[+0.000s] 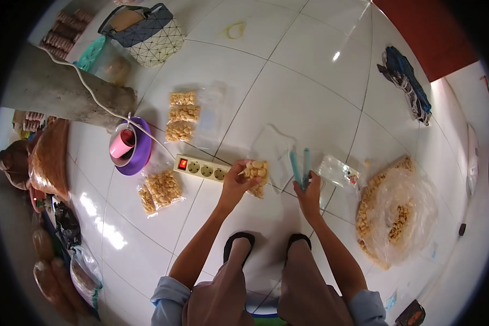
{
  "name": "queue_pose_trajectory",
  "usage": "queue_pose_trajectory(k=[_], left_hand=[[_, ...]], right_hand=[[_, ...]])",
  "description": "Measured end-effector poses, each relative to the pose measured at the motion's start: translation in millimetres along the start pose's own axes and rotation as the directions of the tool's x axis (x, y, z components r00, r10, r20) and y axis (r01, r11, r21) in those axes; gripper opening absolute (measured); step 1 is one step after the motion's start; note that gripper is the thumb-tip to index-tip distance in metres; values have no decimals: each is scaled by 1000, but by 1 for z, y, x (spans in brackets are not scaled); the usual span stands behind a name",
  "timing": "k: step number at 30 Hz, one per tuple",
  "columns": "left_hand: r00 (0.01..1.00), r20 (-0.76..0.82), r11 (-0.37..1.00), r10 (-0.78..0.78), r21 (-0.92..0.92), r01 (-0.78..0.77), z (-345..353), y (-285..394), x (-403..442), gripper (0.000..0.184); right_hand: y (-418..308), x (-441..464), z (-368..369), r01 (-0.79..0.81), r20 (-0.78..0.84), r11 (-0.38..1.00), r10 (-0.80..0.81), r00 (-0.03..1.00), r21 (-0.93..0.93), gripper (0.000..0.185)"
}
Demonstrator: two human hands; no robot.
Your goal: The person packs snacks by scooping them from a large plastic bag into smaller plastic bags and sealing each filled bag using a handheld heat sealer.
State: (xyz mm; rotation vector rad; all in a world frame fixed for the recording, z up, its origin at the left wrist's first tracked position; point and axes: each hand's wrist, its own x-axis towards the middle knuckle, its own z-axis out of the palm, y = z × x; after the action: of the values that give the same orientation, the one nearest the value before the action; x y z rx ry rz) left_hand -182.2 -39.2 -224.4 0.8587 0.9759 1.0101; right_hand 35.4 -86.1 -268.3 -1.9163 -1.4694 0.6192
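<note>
My left hand [237,185] is closed on the snack-filled end of a clear plastic bag [257,171], just right of a cream power strip [201,168] with a lit red switch. The bag's unfilled part stretches to the right. My right hand [308,194] grips a light-blue tong-like tool [300,165] whose two arms point away from me, close beside the bag's unfilled part. Whether the tool's arms touch the plastic is hard to tell. To the right of the tool lies a small clear packet [338,173].
Filled snack packs [182,117] lie beyond the strip, others [163,189] left of it. A purple basin [141,157] holds a pink cup [121,144]. At right stands a large open snack bag [413,217]. A white cable [87,87] crosses the left side.
</note>
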Motion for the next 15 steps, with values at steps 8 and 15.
queue_pose_trajectory(k=[8, 15], left_hand=[[989, 62, 989, -133, 75, 128, -4, 13, 4, 40], [976, 106, 958, -188, 240, 158, -2, 17, 9, 43]], right_hand=[[-25, 4, -69, -483, 545, 607, 96, 833, 631, 53], [-33, 18, -86, -495, 677, 706, 31, 735, 506, 57]])
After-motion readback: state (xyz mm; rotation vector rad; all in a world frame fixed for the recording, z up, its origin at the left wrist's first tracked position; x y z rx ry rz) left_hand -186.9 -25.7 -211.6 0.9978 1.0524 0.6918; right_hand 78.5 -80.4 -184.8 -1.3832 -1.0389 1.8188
